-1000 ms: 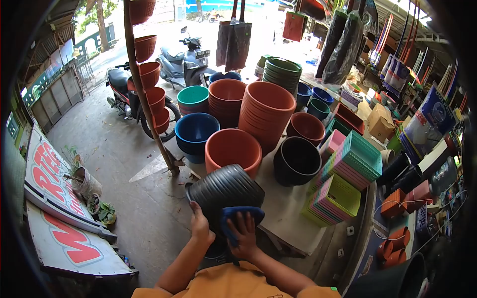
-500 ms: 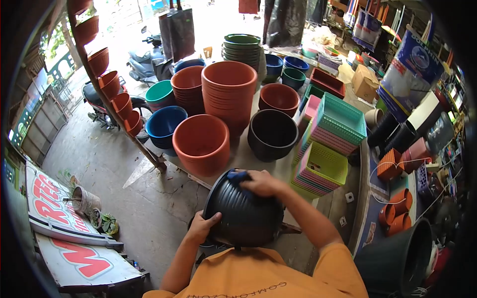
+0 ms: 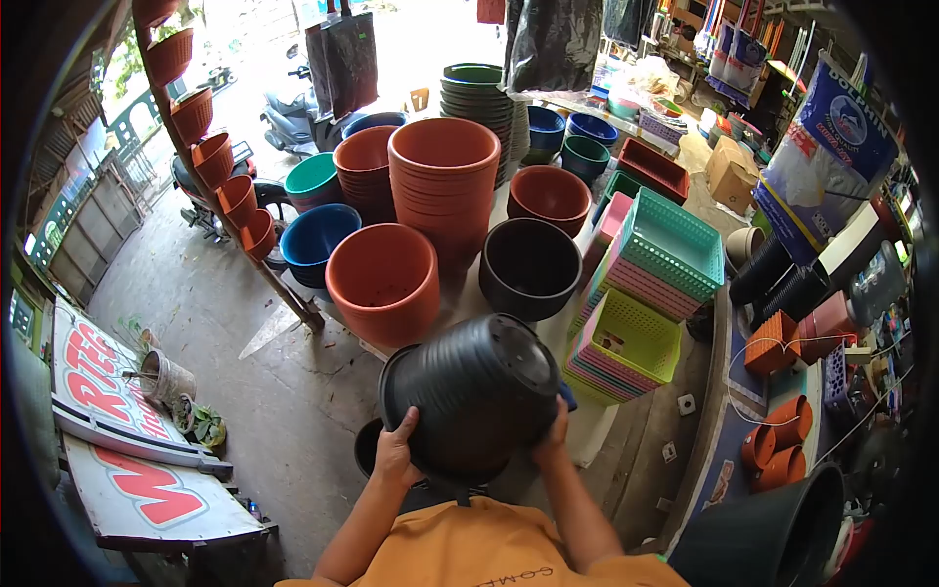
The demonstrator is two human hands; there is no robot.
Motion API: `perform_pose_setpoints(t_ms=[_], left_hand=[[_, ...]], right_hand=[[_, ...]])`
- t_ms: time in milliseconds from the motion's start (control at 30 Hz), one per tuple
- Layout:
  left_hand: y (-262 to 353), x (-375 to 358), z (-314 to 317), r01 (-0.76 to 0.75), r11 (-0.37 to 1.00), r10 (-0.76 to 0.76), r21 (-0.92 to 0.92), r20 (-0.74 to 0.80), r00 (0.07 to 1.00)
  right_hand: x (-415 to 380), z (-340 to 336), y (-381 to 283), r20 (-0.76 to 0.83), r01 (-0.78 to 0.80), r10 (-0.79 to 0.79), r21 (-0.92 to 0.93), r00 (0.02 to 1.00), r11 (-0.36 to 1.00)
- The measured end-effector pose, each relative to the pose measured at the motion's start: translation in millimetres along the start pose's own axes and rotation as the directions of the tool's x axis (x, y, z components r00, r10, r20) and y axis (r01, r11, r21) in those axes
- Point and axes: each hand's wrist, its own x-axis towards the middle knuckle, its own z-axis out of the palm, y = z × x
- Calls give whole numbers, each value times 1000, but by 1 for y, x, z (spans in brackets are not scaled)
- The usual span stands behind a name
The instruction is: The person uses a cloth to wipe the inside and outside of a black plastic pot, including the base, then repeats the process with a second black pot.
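A black plant pot [image 3: 469, 391] with ribbed sides is held in front of my chest, tilted so its base faces up and right. My left hand [image 3: 396, 450] grips it near the rim, thumb laid along the wall. On the opposite side, my right hand [image 3: 554, 436] supports the pot close to its base, fingers partly hidden behind it. A bit of blue cloth [image 3: 567, 395] shows at the right fingertips. Below the held pot, part of another dark pot [image 3: 366, 448] is visible.
Beyond my hands, a table bears an orange pot [image 3: 382, 284], a black pot [image 3: 531, 269], a tall orange stack [image 3: 443, 196] and blue pots [image 3: 321, 240]. Plastic baskets [image 3: 626, 338] are stacked to the right. A pole with hanging planters [image 3: 235, 201] stands left.
The pot has been turned, so its base now points up and right. My right hand, with the blue cloth, has moved from the pot's upper wall down to its right side.
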Motion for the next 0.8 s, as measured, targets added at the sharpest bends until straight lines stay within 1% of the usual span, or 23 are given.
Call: perform_pose_setpoints(t_ms=[33,67,100,133,200,233,267,300,333,400,433,500,567,600,633,667,700,733,767,800], left_hand=[[-4,3,2,2,1000,-2,0,3,1000],[-8,5,0,-9,999,9,-41,-21,1000],[-11,6,-1,-21,997,18,-79,-46,999],[-14,6,1,-18,997,15,-72,-44,999],[-22,8,6,-61,997,54,-42,-133,990],[-25,7,8,-57,998,52,-38,-129,990],[-28,6,10,-80,997,82,15,-139,987],[-29,6,11,-105,992,114,68,-146,983],[-30,5,10,-104,992,114,71,-142,983],[-32,2,3,-148,962,167,228,-66,984],[-32,0,2,-143,962,163,232,-66,984],[-31,-4,1,-142,939,154,313,-13,988],[-28,-8,-1,-148,927,154,344,11,988],[-27,-9,-3,-158,915,156,372,36,987],[-26,-9,-7,-155,915,152,373,37,988],[-26,-8,-11,-156,925,148,346,51,988],[-25,-7,-15,-160,934,147,319,65,987],[-24,-6,-18,-160,934,146,320,67,987],[-23,-5,-21,-127,954,121,271,38,992],[-24,-5,-23,-95,971,95,221,11,995]], right_hand=[[-7,16,7,-39,126,-134,-165,990,978],[-13,32,13,-57,236,-268,-327,962,915],[-26,47,23,-54,326,-398,-480,916,815],[-31,66,30,-29,393,-520,-619,854,680],[-45,77,26,85,445,-716,-832,693,331],[-52,86,12,82,443,-720,-834,690,330],[-57,99,-7,319,394,-482,-917,816,60],[-56,108,-21,439,401,-152,-888,886,-225],[-48,114,-30,437,399,-156,-889,886,-225],[-29,123,-45,589,567,-39,-792,807,-226],[-20,124,-52,584,562,-41,-796,811,-225],[1,118,-64,494,494,52,-847,868,-197],[24,103,-72,474,468,17,-862,881,-194],[36,92,-75,306,304,46,-952,951,41],[43,79,-75,139,105,116,-959,983,265],[45,67,-76,136,101,115,-959,984,264],[46,55,-77,-40,-176,237,-791,971,586],[48,45,-76,-150,-427,406,-461,902,778],[46,29,-64,-150,-427,405,-460,902,779],[40,12,-48,-136,-300,270,-530,953,793]])
